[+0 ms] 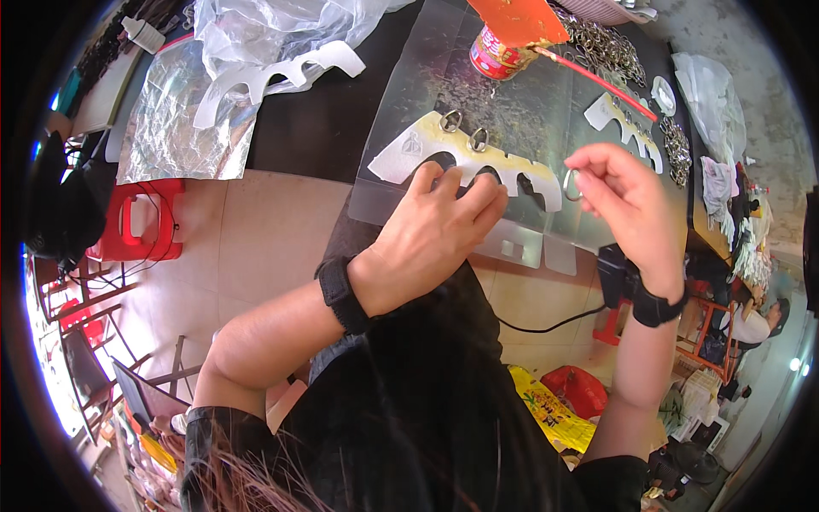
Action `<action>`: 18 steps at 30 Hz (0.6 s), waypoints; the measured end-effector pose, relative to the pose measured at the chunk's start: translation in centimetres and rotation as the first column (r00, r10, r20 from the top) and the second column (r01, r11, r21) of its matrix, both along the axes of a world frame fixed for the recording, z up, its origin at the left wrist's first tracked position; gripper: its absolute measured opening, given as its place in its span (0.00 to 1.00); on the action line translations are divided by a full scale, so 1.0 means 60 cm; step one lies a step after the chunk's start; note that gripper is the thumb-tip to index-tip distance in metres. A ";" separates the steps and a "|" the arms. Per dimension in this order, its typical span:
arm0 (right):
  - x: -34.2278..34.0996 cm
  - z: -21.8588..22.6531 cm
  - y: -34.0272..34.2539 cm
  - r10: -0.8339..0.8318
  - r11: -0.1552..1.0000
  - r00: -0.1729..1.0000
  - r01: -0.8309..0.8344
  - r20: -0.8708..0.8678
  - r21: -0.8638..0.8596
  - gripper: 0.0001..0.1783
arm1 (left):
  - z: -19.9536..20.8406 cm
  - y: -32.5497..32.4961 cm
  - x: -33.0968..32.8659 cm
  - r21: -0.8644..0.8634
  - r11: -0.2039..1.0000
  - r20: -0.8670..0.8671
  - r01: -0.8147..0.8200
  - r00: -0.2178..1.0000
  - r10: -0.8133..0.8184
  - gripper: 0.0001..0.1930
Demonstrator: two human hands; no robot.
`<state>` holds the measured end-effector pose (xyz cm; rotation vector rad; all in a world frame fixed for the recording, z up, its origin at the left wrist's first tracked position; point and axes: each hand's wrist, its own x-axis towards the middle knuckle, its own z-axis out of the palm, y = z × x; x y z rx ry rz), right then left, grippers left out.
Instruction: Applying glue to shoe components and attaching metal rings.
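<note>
A white scalloped strip (pixel 488 160) with a yellowish upper edge lies on a clear sheet (pixel 405 94) in front of me. Two metal oval rings (pixel 450 121) sit along its upper edge. My left hand (pixel 435 213) rests on the strip's lower edge, fingers spread over the cutouts; its thumb is hidden. To the right of the strip, my right hand (pixel 623 188) is raised, with a metal ring (pixel 571 184) pinched between thumb and fingertips.
Behind the strip stands a red can (pixel 495 56) under an orange sheet (pixel 520 19), with a red stick (pixel 601 84) slanting rightward. Metal rings (pixel 610 47) are heaped at far right near another scalloped strip (pixel 627 128). Plastic film (pixel 281 34) and foil (pixel 188 115) lie left.
</note>
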<state>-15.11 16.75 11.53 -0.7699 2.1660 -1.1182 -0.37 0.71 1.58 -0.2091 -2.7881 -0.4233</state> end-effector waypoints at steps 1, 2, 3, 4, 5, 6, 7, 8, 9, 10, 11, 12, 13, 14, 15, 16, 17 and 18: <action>-0.007 -0.014 -0.005 0.003 1.000 1.000 -0.003 -0.002 0.000 0.04 | 0.002 -0.001 -0.002 -0.032 0.999 -0.011 0.002 1.000 -0.003 0.30; -0.013 -0.028 -0.010 -0.005 1.000 1.000 0.005 -0.013 0.011 0.04 | 0.003 -0.001 -0.003 -0.032 0.999 -0.012 0.001 1.000 -0.001 0.30; -0.022 -0.041 -0.014 -0.014 1.000 1.000 0.015 -0.025 0.023 0.04 | 0.005 -0.001 -0.006 0.002 1.000 -0.012 0.006 1.000 -0.006 0.31; -0.029 -0.054 -0.015 -0.038 0.999 0.999 0.038 -0.004 0.007 0.03 | 0.006 -0.001 -0.009 0.038 0.999 -0.011 0.013 1.000 -0.013 0.32; -0.033 -0.059 -0.018 -0.040 0.999 0.999 0.040 -0.008 0.008 0.03 | 0.009 0.002 -0.012 0.039 0.999 -0.015 0.015 1.000 -0.015 0.32; -0.035 -0.064 -0.021 -0.054 0.999 0.999 0.054 0.000 0.003 0.04 | 0.013 0.004 -0.012 0.080 0.997 0.022 -0.001 1.000 -0.001 0.32; -0.038 -0.070 -0.024 -0.070 0.998 0.998 0.070 0.009 -0.002 0.04 | 0.015 0.006 -0.012 0.120 0.993 0.059 -0.018 0.998 0.011 0.32; -0.044 -0.076 -0.026 -0.050 0.999 0.998 0.049 -0.041 -0.006 0.03 | 0.015 0.007 -0.012 0.121 0.993 0.057 -0.013 0.998 0.006 0.32; -0.047 -0.082 -0.029 -0.055 0.998 0.998 0.055 -0.043 -0.006 0.03 | 0.014 0.008 -0.012 0.166 0.985 0.048 -0.046 0.998 0.038 0.32; -0.050 -0.088 -0.034 -0.037 0.999 0.996 0.036 -0.084 -0.009 0.03 | 0.012 0.009 -0.012 0.211 0.974 0.041 -0.077 0.997 0.070 0.32; -0.051 -0.093 -0.039 -0.020 1.000 0.992 0.018 -0.124 -0.010 0.03 | 0.011 0.011 -0.012 0.212 0.975 0.040 -0.071 0.997 0.064 0.32; -0.052 -0.099 -0.044 -0.004 0.999 0.995 0.001 -0.097 -0.037 0.02 | 0.010 0.013 -0.011 0.241 0.964 0.033 -0.111 0.994 0.106 0.31; -0.053 -0.105 -0.049 -0.008 0.999 0.995 0.004 -0.097 -0.037 0.02 | 0.009 0.015 -0.011 0.270 0.951 0.028 -0.150 0.989 0.148 0.31; -0.055 -0.110 -0.054 0.029 0.999 0.990 -0.033 -0.135 -0.026 0.03 | 0.008 0.017 -0.011 0.274 0.950 0.014 -0.150 0.988 0.152 0.31; -0.056 -0.115 -0.058 0.067 0.997 0.983 -0.070 -0.173 -0.012 0.03 | 0.008 0.018 -0.012 0.275 0.950 0.016 -0.147 0.989 0.148 0.31; -0.056 -0.116 -0.062 0.076 0.997 0.980 -0.074 -0.182 0.019 0.03 | 0.009 0.019 -0.013 0.289 0.945 0.026 -0.152 0.988 0.151 0.30; -0.057 -0.116 -0.066 0.073 0.997 0.981 -0.071 -0.180 0.019 0.03 | 0.009 0.019 -0.014 0.302 0.940 0.037 -0.158 0.987 0.154 0.30; -0.057 -0.117 -0.068 0.075 0.996 0.988 -0.068 -0.133 0.059 0.03 | 0.008 0.019 -0.015 0.302 0.941 0.039 -0.156 0.988 0.152 0.30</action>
